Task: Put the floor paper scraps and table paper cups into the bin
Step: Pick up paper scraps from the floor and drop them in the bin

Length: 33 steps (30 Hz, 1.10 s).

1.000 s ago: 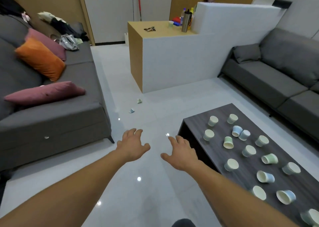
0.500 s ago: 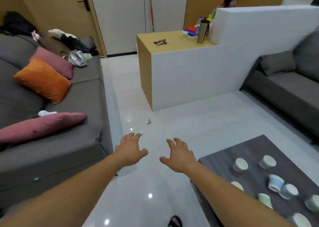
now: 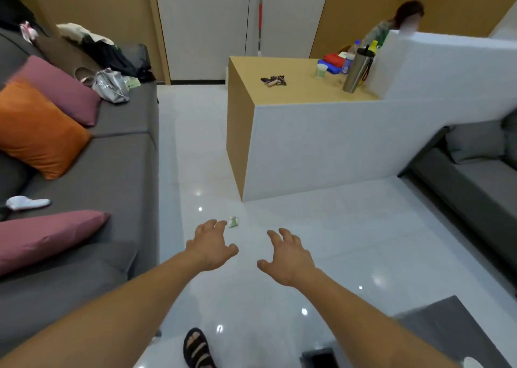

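A small crumpled pale green paper scrap [image 3: 233, 221] lies on the white tiled floor just beyond my left fingertips. My left hand [image 3: 211, 246] is stretched forward above the floor with its fingers spread and holds nothing. Beside it, my right hand [image 3: 288, 257] is also spread and holds nothing. The dark coffee table [image 3: 458, 331] shows only its corner at the bottom right, with the rim of one paper cup [image 3: 472, 363] at the frame edge. No bin is in view.
A grey sofa [image 3: 106, 177] with pink and orange cushions runs along the left. A wood and white counter [image 3: 302, 132] stands ahead with a steel flask [image 3: 356, 69] and keys. Another grey sofa [image 3: 475, 183] is on the right. A person sits behind the counter. My sandalled foot [image 3: 197, 349] is below.
I have moved forward and to the left. The scraps on the floor are nearer, one now hidden by my left hand. The table and its cups have slid almost out of view.
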{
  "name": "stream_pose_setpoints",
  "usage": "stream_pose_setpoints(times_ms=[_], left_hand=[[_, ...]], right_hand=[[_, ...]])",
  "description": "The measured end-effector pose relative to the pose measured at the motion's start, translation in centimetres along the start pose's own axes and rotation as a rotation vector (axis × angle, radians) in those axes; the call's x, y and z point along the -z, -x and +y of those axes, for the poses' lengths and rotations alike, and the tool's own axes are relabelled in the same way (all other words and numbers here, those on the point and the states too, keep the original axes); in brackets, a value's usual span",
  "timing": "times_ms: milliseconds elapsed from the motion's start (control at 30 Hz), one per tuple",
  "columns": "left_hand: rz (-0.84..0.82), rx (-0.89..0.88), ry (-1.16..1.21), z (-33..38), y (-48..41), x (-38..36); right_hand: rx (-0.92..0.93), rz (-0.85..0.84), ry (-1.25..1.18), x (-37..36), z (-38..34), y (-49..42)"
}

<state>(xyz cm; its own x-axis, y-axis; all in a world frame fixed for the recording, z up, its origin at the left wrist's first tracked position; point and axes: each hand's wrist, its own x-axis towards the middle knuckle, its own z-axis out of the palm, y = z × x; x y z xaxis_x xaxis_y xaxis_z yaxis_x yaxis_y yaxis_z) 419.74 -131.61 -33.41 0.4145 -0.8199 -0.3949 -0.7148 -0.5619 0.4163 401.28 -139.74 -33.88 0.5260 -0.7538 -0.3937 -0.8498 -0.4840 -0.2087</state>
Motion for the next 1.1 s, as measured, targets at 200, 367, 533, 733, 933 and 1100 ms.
stream_pose_setpoints(times_ms=[200, 367, 533, 733, 933, 1100], left_hand=[[-0.023, -0.007, 0.025, -0.5, -10.3, 5.1], [-0.038, 0.085, 0.046, -2.3, -17.4, 7.9], [-0.081, 0.23, 0.104, -3.8, -25.5, 7.7], [-0.106, 0.44, 0.199, -3.2, -35.7, 6.4], [-0.114, 0.547, 0.292, -5.0, -44.2, 3.3], [-0.131, 0.612, 0.311, -11.7, -52.6, -4.4]], right_hand=[[-0.007, -0.031, 0.018, 3.6, -2.1, -10.9], [0.038, -0.107, 0.01, 4.6, -3.3, -19.4], [0.127, -0.214, 0.037, 4.6, -2.7, -30.2], [0.251, -0.359, 0.147, 5.0, -0.6, -45.8], [0.32, -0.508, 0.306, 1.7, 0.0, -58.9], [0.348, -0.553, 0.287, -8.6, -1.3, -68.5]])
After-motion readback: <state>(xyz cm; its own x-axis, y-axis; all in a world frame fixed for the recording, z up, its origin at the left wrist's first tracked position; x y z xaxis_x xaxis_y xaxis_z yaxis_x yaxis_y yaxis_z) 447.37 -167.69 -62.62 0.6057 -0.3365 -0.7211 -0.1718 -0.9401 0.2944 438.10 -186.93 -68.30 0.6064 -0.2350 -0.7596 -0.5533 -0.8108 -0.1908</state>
